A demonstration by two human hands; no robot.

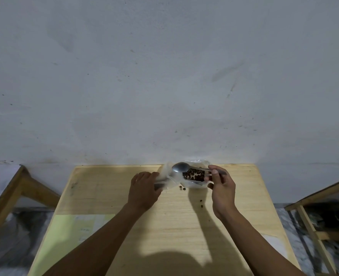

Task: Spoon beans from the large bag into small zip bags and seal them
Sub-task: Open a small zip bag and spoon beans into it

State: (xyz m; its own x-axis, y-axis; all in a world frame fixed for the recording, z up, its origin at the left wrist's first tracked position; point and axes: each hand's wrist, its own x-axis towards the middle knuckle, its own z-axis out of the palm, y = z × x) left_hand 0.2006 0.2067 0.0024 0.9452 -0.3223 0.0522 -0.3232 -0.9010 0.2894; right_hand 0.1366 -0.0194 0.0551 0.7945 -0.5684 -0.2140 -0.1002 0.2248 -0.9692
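A clear plastic bag (194, 183) with dark brown beans (194, 174) inside lies at the far edge of the wooden table (164, 220). My right hand (222, 188) pinches the handle of a metal spoon (181, 167), whose bowl hovers over the bag's left end and looks empty. My left hand (144, 188) grips a small, blurred translucent zip bag (165, 179) just left of the spoon bowl. A few loose beans (182, 188) lie on the table below the bag, and two more loose beans (201, 203) sit nearer me.
A pale green sheet of paper (73, 236) covers the table's near left part. A grey wall rises right behind the table. Wooden frames stand at the left (11, 196) and the right (311, 226) of the table.
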